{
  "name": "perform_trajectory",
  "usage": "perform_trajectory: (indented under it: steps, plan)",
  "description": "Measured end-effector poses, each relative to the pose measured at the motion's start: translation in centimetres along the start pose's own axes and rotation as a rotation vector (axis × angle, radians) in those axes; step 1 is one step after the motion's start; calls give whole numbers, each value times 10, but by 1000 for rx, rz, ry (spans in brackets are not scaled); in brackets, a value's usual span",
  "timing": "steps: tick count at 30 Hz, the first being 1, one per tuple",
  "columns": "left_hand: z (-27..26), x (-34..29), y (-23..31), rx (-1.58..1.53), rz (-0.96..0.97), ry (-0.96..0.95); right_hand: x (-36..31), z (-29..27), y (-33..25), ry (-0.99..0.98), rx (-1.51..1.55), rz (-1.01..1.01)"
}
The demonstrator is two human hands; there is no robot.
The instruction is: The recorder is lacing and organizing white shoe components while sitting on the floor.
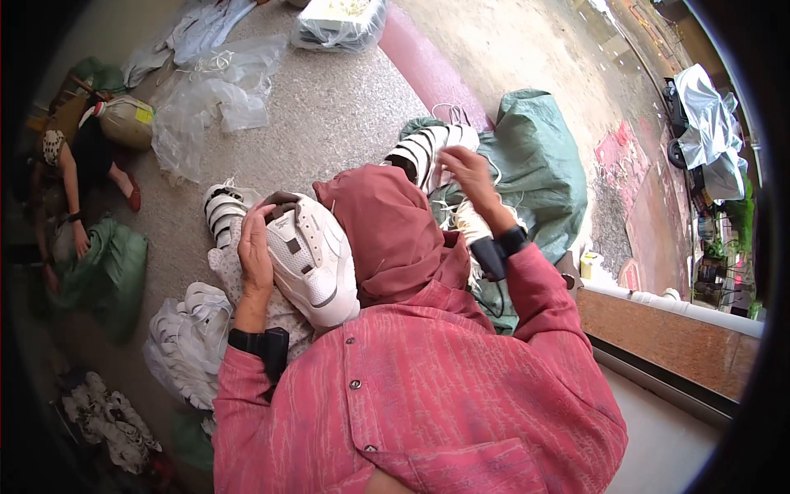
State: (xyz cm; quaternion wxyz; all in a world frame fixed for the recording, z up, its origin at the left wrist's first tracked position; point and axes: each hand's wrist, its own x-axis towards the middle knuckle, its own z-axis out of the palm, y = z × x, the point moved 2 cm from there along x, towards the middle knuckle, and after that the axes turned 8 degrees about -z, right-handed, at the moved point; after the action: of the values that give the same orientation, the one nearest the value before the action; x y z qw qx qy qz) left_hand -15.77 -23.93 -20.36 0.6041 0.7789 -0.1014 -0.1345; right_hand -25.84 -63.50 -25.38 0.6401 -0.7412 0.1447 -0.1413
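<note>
A white shoe upper [311, 255] with perforated panels and a grey-brown collar lining lies tilted over my left thigh. My left hand [257, 251] is closed round its left side. My right hand [469, 174] is raised, fingers apart, beside a nested stack of white shoe uppers [424, 152] with dark edges; I see nothing in it, and cannot tell whether the fingertips touch the stack. Cream laces [471, 222] hang below that hand. Another banded bundle of white uppers [226, 216] lies left of my left hand.
A green sack [535, 165] lies to my right. Clear plastic bags [218, 103] and a bagged tray [341, 25] are farther off. White bundles in plastic [193, 342] sit at my left. Another person's hand [81, 240] rests at a green sack [103, 272]. A ledge [658, 337] is at right.
</note>
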Motion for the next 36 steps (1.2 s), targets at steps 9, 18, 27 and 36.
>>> perform_trajectory:
  steps: [9, 18, 27, 36]
  plan:
    - [-1, 4, -5, 21, -42, 15, -151, -136, 153, 311, -172, 614]
    - [1, 4, -3, -26, -87, 4, -142, -93, 158, -70, -972, 181]
    - [-4, 4, -6, 43, -51, 5, -59, -125, 73, 477, 18, 250]
    - [-1, 2, 26, -37, -70, -63, -32, -49, -211, -31, 149, -197]
